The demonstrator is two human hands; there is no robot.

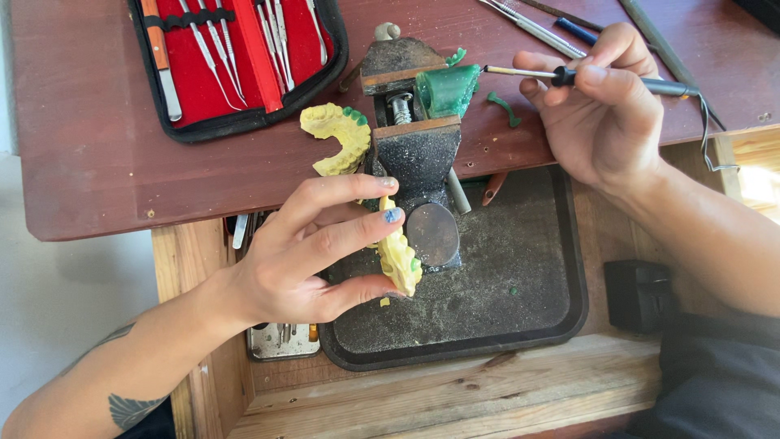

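Observation:
My left hand [313, 252] grips a yellow dental cast [399, 258] with small green wax spots, held on edge over a black tray [520, 325]. My right hand [601, 106] holds a thin black-handled wax tool [569, 76] like a pen; its metal tip touches a green wax block [447, 89] clamped in a small dark bench vise [414, 138]. A second yellow dental cast [337, 138] with green wax teeth lies on the red-brown tabletop [89, 162] just left of the vise.
An open black case with red lining [244, 49] holds several metal dental instruments at the back left. More loose tools [536, 28] lie at the back right. A green wax sliver [504, 107] sits beside the vise. A black box [638, 293] stands in the wooden drawer at right.

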